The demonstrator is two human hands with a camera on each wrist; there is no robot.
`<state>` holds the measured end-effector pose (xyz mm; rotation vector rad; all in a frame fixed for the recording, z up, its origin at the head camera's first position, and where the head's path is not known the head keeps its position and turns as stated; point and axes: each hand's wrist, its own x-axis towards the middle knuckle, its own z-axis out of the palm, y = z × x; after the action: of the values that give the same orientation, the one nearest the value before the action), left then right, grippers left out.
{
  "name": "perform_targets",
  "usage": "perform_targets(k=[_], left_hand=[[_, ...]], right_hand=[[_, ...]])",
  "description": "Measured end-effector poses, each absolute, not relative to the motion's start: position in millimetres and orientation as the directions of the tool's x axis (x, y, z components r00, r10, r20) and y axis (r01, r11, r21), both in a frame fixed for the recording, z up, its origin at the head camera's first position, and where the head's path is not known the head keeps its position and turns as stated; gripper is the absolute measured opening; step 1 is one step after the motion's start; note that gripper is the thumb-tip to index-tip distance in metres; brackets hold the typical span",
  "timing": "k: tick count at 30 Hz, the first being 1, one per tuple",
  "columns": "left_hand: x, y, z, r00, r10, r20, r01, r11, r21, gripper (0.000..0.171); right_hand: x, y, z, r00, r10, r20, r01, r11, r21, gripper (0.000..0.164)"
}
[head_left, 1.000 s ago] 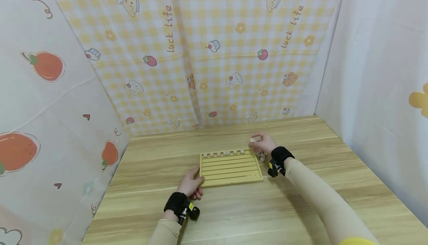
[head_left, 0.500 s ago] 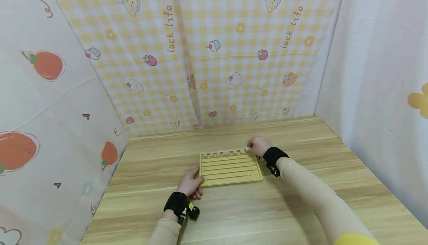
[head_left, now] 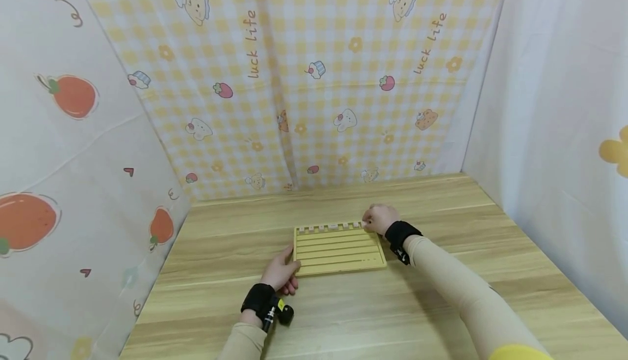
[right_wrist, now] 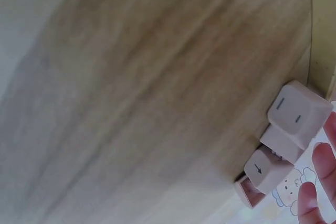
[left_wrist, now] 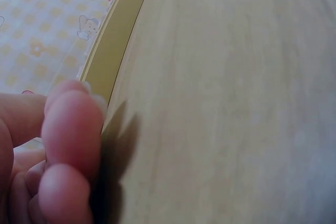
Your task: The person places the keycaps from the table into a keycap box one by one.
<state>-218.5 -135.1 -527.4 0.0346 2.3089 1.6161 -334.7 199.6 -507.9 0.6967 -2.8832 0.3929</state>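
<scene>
A shallow yellow ridged tray point(head_left: 338, 251) lies on the table, with several pale pink keycaps point(head_left: 333, 227) in a row along its far edge. My left hand point(head_left: 281, 270) grips the tray's near left corner, thumb over the rim. At the far right corner, my right hand point(head_left: 381, 219) pinches a small pale keycap point(head_left: 363, 224), mostly covered by the fingers, at the end of that row. The right wrist view shows a little heap of loose keycaps point(right_wrist: 298, 113) beside the tray, one marked with an arrow point(right_wrist: 266, 168); fingers hover close by.
The wood-grain table point(head_left: 353, 316) extends around the tray. A yellow checked cloth point(head_left: 314, 98) hangs behind it, and pale cloths point(head_left: 549, 103) close off both sides.
My right hand has brought a keycap from just beyond the tray's far right corner down into the end of the row. The left hand keeps its place on the tray.
</scene>
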Motion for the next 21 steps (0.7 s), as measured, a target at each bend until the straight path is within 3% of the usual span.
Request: perform_targets(k=[18,21], left_hand=[[-216.6,-132.3,-526.1,-0.953,0.185,-0.241,-0.161,0.365,0.917,0.069],[-216.2,-132.0,-525.6,-0.953,0.186,-0.240,-0.160,0.364,0.918,0.069]], right_hand=[[-336.5,197.4,-508.7,-0.929,-0.357,0.094,-0.368,0.875,-0.314,0.017],[-335.8,200.0,-502.9,-0.934,-0.353,0.049,-0.345,0.861,-0.373,0.023]])
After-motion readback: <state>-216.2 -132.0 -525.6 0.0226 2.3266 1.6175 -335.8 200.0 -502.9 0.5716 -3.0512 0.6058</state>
